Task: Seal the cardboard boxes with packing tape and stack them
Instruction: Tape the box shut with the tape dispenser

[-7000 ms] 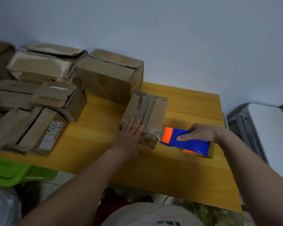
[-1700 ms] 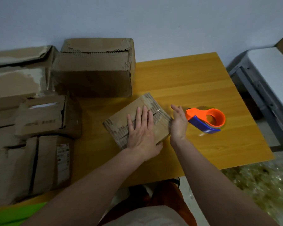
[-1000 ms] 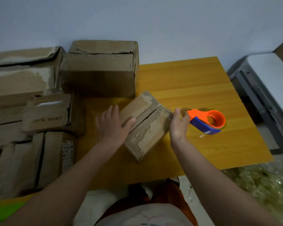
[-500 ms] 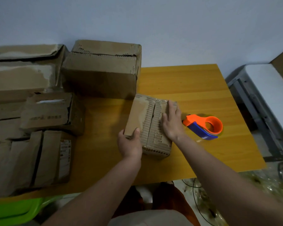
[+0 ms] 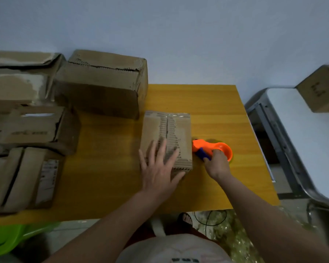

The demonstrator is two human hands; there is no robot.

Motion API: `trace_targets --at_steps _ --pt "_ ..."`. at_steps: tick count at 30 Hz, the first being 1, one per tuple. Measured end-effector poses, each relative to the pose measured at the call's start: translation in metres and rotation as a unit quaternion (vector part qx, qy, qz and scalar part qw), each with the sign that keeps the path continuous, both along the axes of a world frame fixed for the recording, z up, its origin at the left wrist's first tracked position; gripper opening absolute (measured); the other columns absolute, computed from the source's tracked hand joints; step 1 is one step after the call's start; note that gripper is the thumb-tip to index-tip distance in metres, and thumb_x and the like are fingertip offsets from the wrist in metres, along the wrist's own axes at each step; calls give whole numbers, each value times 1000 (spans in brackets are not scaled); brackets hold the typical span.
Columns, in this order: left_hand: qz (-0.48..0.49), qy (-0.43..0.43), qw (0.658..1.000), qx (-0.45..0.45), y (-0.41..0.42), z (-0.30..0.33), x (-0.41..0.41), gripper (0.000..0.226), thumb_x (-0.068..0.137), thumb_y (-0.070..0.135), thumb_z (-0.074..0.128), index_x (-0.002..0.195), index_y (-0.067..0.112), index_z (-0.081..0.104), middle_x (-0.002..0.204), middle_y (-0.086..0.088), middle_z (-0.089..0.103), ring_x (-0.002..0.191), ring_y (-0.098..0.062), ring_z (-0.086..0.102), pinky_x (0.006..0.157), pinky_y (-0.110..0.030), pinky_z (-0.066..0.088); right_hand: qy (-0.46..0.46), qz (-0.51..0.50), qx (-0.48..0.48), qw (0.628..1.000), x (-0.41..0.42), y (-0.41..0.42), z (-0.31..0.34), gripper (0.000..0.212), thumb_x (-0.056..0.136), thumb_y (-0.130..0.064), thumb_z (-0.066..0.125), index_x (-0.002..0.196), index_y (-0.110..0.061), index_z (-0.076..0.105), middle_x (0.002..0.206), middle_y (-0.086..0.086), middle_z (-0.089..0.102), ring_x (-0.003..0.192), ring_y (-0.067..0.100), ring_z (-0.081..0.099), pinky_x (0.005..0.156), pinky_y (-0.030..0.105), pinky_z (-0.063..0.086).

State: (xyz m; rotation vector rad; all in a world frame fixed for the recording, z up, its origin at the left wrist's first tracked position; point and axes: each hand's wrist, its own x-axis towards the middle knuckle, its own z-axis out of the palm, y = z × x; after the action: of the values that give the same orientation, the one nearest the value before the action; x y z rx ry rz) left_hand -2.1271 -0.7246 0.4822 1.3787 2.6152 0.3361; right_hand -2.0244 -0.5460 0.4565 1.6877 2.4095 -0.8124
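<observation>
Fingers of the left hand lie spread on the small brown cardboard box; right-hand fingers curl round the orange-and-blue tape dispenser just beside it. Box looks light, worn; press flat near its seam.

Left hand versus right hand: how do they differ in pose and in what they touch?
The left hand lies flat, fingers spread, pressing the small cardboard box; the right hand curls around the orange-and-blue tape dispenser. The left is on top of its object, the right beside the box. Both are bare, over the yellow table.
</observation>
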Motion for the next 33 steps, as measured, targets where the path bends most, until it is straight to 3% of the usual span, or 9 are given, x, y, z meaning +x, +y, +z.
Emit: trace_targets --at_steps 3,9,15,18,22,25,28,30,33 --pt "-1 34 993 -111 10 -3 11 67 95 66 24 151 44 -3 158 5 -22 146 -30 -22 109 -61 -21 -72 74 0 995 15 8 -11 48 91 -23 60 126 3 42 126 23 54 118 38 51 94 41 40" --pt "38 36 995 -84 28 -10 22 60 94 53 47 149 43 25 161 1 20 149 -34 6 113 -61 -7 -167 184 80 965 21 34 -31 49 93 -34 55 131 -5 41 126 13 59 119 30 54 102 39 34" --pt "51 53 989 -125 52 -3 33 59 100 54 26 151 45 -3 163 5 -12 147 -30 -18 111 -59 -18 26 49 -11 998 27 65 -23 21 92 -23 59 98 -2 57 98 21 64 96 39 59 74 39 41" --pt "42 48 990 -127 71 -5 34 59 100 54 24 151 45 -4 162 5 -12 147 -31 -18 112 -59 -16 125 14 -56 990 40 85 -14 31 91 -18 61 68 -10 43 63 10 46 69 29 46 61 36 30" --pt "28 46 990 -130 106 -2 18 60 99 57 26 151 46 -2 163 4 -11 147 -31 -16 114 -62 -10 235 37 -74 968 67 102 8 26 89 -14 65 75 4 53 73 27 57 67 38 53 61 44 39" --pt "25 49 988 -146 134 16 8 62 94 59 38 150 46 15 163 -4 -7 147 -35 -16 111 -64 -16 312 96 -160 932 85 106 37 22 88 -15 66 79 4 59 72 22 59 64 13 55 61 33 40" --pt "93 24 994 60 156 39 10 50 89 29 53 139 29 49 159 -12 22 149 -30 9 118 -51 -5 325 164 -242 899 99 114 59 58 78 -47 70 92 9 61 88 31 62 74 27 60 72 35 44" --pt "175 -204 939 216 168 56 13 37 92 15 52 129 14 60 140 -11 52 134 -25 41 112 -37 28 320 198 -297 877 105 119 70 39 86 -29 65 102 7 64 98 21 69 88 31 67 79 31 51" --pt "260 -561 748 242 168 75 9 30 101 25 43 86 12 65 71 1 71 74 -18 63 70 -27 44 299 228 -353 857 108 122 82 21 91 -4 56 109 4 64 106 15 71 97 24 68 81 29 54"
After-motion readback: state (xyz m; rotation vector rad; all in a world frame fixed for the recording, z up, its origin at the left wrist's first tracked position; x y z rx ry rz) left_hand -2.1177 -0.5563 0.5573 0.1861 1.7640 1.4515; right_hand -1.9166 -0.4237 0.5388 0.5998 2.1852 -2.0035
